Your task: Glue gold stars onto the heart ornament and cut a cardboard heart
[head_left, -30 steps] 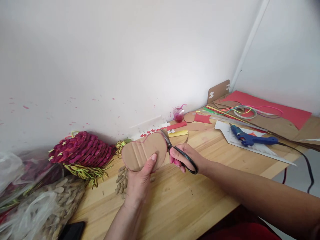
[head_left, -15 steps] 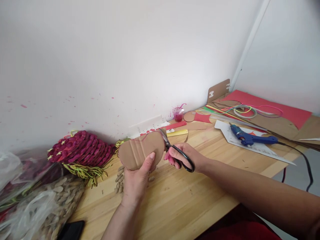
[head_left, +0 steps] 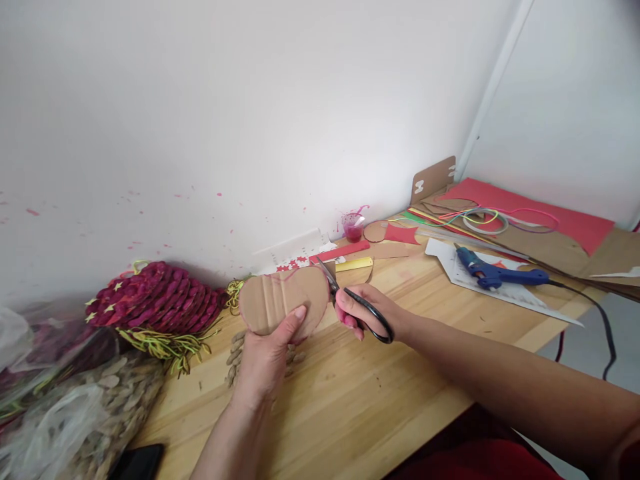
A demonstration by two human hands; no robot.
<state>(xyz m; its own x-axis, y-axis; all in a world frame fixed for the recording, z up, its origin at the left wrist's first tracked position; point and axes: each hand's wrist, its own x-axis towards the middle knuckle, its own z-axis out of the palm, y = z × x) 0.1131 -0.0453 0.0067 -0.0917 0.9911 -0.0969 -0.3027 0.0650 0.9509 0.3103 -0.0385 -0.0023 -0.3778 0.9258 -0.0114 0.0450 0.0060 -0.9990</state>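
Observation:
My left hand [head_left: 267,353] grips a rounded, creased brown cardboard cutout [head_left: 283,299] by its lower edge, thumb on the front, holding it above the wooden table [head_left: 360,393]. My right hand [head_left: 367,313] is closed through the black handles of a pair of scissors [head_left: 350,300]. The blades point up and left and meet the cutout's right edge. A small cardboard offcut hangs at the blades.
A dark red woven piece with yellow stars [head_left: 155,300] and plastic bags of seeds [head_left: 85,407] lie at the left. A blue glue gun [head_left: 493,272] with its cord, coloured paper sheets [head_left: 530,213], cords and a small pink cup [head_left: 353,228] lie at the right rear. A black phone [head_left: 137,461] sits near the front edge.
The cutout has turned and shifted slightly left in my left hand, and the scissors have followed along its right edge. The view has dropped a little.

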